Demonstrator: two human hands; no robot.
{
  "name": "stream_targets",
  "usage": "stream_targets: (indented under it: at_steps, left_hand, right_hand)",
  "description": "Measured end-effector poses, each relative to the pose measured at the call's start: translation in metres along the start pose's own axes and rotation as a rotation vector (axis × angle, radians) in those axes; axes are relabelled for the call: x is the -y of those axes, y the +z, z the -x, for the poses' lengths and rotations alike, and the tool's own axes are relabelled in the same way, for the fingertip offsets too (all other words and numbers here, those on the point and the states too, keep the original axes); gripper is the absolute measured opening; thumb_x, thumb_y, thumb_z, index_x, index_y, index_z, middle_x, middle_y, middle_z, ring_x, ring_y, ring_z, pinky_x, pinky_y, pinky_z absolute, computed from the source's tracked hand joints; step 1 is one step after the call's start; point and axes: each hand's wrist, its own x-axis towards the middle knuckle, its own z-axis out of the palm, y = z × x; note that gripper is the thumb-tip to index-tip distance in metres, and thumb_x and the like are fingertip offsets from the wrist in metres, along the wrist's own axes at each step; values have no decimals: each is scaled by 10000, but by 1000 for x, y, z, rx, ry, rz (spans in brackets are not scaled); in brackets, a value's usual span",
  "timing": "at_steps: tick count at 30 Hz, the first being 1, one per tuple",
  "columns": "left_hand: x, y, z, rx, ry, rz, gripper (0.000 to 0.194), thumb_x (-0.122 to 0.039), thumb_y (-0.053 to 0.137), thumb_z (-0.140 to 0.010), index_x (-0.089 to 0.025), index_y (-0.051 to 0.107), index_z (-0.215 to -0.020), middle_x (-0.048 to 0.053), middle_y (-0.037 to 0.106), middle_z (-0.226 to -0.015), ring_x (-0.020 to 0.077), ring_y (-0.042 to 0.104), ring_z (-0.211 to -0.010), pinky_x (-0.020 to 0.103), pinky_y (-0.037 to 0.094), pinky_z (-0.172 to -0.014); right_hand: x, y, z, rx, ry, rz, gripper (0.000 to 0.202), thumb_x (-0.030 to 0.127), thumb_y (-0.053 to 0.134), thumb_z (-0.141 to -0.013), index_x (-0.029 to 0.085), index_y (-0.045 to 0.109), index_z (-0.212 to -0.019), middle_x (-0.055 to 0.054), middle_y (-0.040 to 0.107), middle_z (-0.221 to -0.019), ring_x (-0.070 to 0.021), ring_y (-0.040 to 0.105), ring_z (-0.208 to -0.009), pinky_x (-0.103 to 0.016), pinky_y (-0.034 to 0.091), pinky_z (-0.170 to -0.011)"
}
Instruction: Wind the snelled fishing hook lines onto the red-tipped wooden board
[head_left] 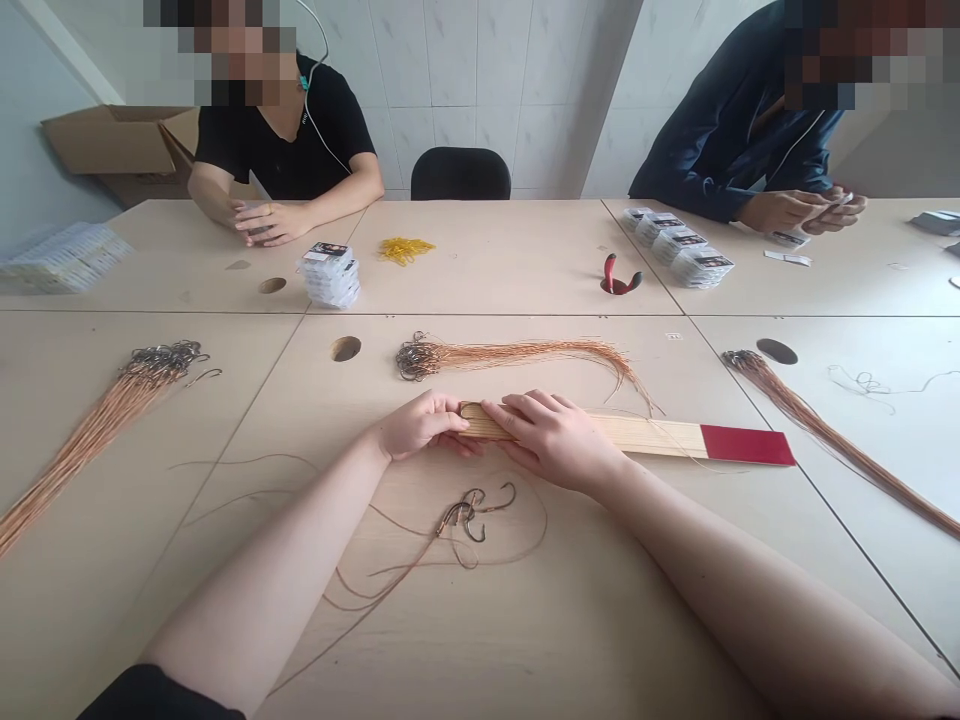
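A long wooden strip [652, 436] with a dark red end lies crosswise in front of me. Its left end is pinched in my left hand [424, 425], thumb on top. My right hand [559, 440] is pressed over the strip just beside it, fingers bent round its edges. A dark hook [471, 410] shows on the wood between my hands, and a thin line trails near the red end. Nearer to me, several loose hooks [469, 512] with copper-coloured lines lie on the table. Beyond the strip rests a bundle of hooks [418, 357] with long lines.
More hooked bundles lie at left [161, 362] and right [750, 365]. Farther back are stacked clear packs [330, 275], yellow pieces [405, 249], red-handled pliers [611, 272] in a table hole, and more packs [679, 245]. Two people sit across the table [495, 290].
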Motion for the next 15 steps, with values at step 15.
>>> stream_targets:
  at_steps: [15]
  left_hand:
    - [-5, 5, 1, -13, -3, -33, 232, -175, 543, -782, -91, 649, -971, 110, 694, -891, 183, 673, -802, 237, 547, -660]
  right_hand:
    - [-2, 3, 3, -68, -21, 4, 394, 316, 437, -914, 176, 474, -1281, -88, 586, -1008, -167, 539, -873, -298, 473, -746]
